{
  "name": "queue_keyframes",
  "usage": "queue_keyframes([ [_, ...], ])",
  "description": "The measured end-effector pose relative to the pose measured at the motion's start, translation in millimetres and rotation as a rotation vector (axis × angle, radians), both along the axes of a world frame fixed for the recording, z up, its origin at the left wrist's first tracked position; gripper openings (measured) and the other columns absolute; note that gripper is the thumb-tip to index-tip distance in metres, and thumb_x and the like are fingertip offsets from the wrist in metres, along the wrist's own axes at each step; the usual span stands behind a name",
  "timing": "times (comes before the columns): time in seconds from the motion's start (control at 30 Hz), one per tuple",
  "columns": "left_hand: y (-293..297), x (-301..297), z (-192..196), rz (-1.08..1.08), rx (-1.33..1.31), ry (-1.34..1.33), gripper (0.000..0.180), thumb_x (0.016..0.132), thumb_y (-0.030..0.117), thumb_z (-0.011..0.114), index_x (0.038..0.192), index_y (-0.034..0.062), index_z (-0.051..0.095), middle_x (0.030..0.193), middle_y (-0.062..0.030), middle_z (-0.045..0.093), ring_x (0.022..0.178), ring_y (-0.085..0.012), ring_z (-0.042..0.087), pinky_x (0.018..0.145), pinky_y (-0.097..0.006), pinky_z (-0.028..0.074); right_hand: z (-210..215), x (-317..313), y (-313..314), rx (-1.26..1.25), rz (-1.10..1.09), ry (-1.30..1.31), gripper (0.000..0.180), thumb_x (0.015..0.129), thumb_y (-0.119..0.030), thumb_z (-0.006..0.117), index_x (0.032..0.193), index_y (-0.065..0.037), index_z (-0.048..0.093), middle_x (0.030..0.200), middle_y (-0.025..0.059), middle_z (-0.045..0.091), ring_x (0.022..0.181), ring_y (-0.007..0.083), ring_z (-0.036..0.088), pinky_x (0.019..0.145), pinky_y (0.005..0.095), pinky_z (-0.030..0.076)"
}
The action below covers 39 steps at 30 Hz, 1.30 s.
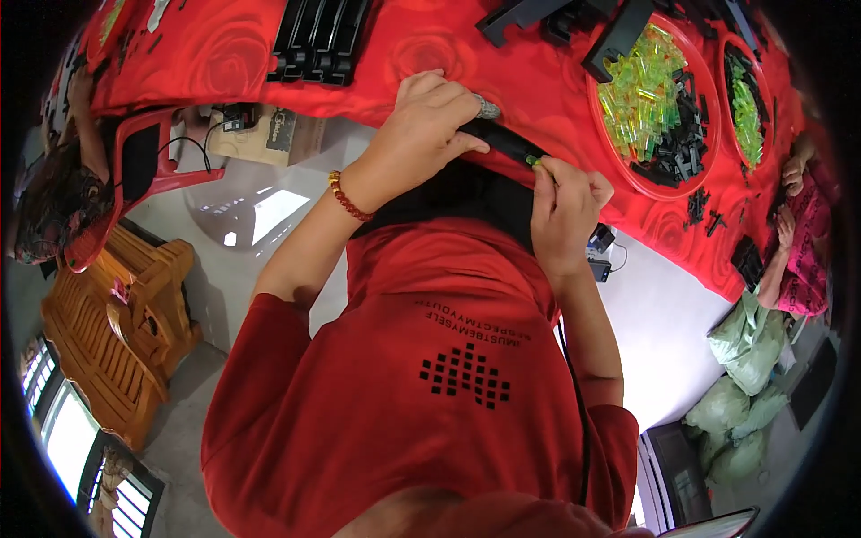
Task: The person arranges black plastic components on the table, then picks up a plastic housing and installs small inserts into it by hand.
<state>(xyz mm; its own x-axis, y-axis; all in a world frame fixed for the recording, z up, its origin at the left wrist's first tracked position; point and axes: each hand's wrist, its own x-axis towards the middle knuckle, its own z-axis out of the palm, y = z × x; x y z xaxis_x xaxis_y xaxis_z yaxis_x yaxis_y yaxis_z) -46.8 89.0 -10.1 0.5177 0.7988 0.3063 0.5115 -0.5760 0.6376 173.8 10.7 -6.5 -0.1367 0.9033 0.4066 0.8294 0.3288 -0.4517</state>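
My left hand, with a beaded bracelet at its wrist, is closed on a long black plastic part at the table's near edge. A grey speckled thing pokes out beside its fingers; its kind cannot be made out. My right hand pinches a small green translucent piece against the right end of the black part. To the right, a red round tray carries yellow-green translucent pieces and small black plastic pieces.
Long black ribbed parts lie on the red rose-patterned cloth. More black parts and a second red tray stand at the far right. Other people's arms reach in at both sides. A red chair and a wooden bench are at left.
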Motion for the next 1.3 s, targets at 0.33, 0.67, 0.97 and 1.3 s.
queue_keyframes([
  [0.33,-13,1,7,0.039,-0.012,0.019,0.035,0.075,0.011,0.077,0.104,0.0042,0.059,0.102,-0.0118,0.057,0.106,-0.0371,0.051,0.105,-0.050,0.039,41,35,35,0.025,-0.304,0.284,0.014,0.090,-0.005,0.067,0.104,-0.003,0.069,0.090,0.0102,0.071,0.080,0.0192,0.059,0.077,0.0304,0.044],
  [0.67,-25,1,15,0.041,0.017,0.015,0.034,0.069,0.005,0.079,0.099,0.0106,0.064,0.103,-0.0007,0.063,0.117,-0.0245,0.052,0.111,-0.051,0.028,40,61,89,0.080,-0.199,-0.264,0.019,0.092,-0.011,0.063,0.107,-0.003,0.070,0.093,0.0137,0.068,0.085,0.0294,0.063,0.072,0.0408,0.047],
  [0.97,-32,0,33,0.098,0.108,0.040,0.035,0.067,0.010,0.080,0.099,0.0134,0.070,0.108,-0.0007,0.064,0.119,-0.0272,0.052,0.112,-0.053,0.029,78,27,6,-0.410,0.201,0.095,0.035,0.092,-0.014,0.066,0.123,0.001,0.060,0.096,0.0166,0.066,0.085,0.0326,0.062,0.081,0.0403,0.047],
  [1.3,-62,32,39,0.174,-0.837,-1.118,0.050,0.106,0.032,0.047,0.141,-0.0018,0.038,0.132,-0.0116,0.054,0.122,-0.0182,0.052,0.105,-0.033,0.041,59,-15,-37,-0.759,-0.059,0.867,0.035,0.098,-0.019,0.064,0.124,0.004,0.058,0.093,0.0058,0.064,0.076,0.0089,0.060,0.065,0.0233,0.050],
])
